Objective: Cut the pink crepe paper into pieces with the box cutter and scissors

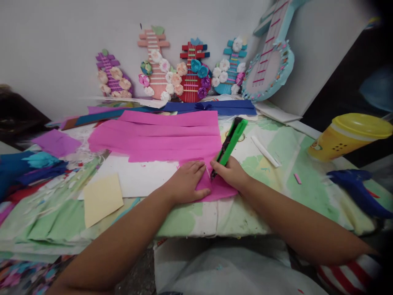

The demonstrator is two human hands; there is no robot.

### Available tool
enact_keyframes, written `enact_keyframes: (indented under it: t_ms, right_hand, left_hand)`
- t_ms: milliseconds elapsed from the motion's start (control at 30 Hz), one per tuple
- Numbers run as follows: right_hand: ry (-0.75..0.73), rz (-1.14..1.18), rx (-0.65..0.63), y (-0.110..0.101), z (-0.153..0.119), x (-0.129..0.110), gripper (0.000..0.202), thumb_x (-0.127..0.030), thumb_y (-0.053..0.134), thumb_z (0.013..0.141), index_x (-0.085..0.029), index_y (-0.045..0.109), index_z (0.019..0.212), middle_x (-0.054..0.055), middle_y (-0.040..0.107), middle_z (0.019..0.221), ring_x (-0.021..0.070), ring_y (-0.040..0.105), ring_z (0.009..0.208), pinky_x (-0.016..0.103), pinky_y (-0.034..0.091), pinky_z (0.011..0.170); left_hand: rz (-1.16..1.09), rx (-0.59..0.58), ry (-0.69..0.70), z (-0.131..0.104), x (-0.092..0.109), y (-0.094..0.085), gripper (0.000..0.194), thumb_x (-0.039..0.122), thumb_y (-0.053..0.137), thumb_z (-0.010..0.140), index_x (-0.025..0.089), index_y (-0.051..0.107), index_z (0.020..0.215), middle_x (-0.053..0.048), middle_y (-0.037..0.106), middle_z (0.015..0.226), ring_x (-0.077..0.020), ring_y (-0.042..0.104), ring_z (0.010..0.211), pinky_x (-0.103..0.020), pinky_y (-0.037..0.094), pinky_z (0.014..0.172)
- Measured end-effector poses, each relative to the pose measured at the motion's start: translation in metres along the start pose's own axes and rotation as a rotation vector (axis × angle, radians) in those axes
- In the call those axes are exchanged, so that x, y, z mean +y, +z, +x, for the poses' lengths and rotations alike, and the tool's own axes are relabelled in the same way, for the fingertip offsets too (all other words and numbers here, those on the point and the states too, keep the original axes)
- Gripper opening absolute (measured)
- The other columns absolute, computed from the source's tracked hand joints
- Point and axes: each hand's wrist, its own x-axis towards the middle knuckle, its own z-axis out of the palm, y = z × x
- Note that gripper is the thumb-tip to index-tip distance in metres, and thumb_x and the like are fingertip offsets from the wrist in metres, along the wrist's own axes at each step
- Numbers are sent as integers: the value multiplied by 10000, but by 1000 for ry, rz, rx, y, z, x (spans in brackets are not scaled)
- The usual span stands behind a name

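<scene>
My left hand [188,182] lies flat on a piece of pink crepe paper [202,191] near the table's front edge, fingers stretched out and holding nothing. Closed around a green-and-black utility knife [230,141], my right hand [231,174] is just right of the left one. The knife leans, its lower tip against the pink piece, beside a narrow pale slit. Its blade is too small to make out. Beyond both hands spreads a larger layered sheet of pink crepe paper [166,137]. Part of a white board [138,178] shows beneath the pink paper.
Several flower-decorated toy guitars [192,78] stand along the wall. To the right are a yellow lidded cup [340,137], a blue glue gun [362,192] and a white stick [265,151]. A cream paper square [102,200] lies at left, near coloured scraps [39,159].
</scene>
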Motion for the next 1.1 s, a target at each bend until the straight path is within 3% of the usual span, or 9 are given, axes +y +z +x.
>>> enact_keyframes:
  t_ms: [100,267,433,1100]
  right_hand:
    - [-32,26,38,-3,-1,-2,257,-371,452,737,-163,449,586,-22,458,538,101,443,536,229,357,519]
    - [-78,-78,-70,-3,-5,-6,236,-346,456,737,-158,477,596,-14,481,543,100,446,536,228,352,516]
    - [-33,-120,-129,-1,-5,-4,243,-341,448,739,-159,473,581,-11,495,522,99,456,506,223,348,488]
    - [-17,-129,-128,1,-4,-3,256,-351,445,745,-162,472,575,-7,513,515,102,474,495,220,353,470]
  left_hand:
    - [10,-6,-1,0,0,0,718,548,388,744,54,347,1264,-151,347,1319,-266,294,1207,-364,203,1006]
    - [4,11,7,0,0,0,691,526,404,738,50,378,1237,-165,363,1304,-268,308,1200,-368,213,999]
    - [-1,8,4,0,1,-1,694,529,402,738,42,381,1233,-174,364,1299,-271,312,1196,-361,212,999]
    - [10,3,9,0,1,-2,701,545,394,740,32,402,1218,-178,383,1286,-278,319,1189,-372,215,997]
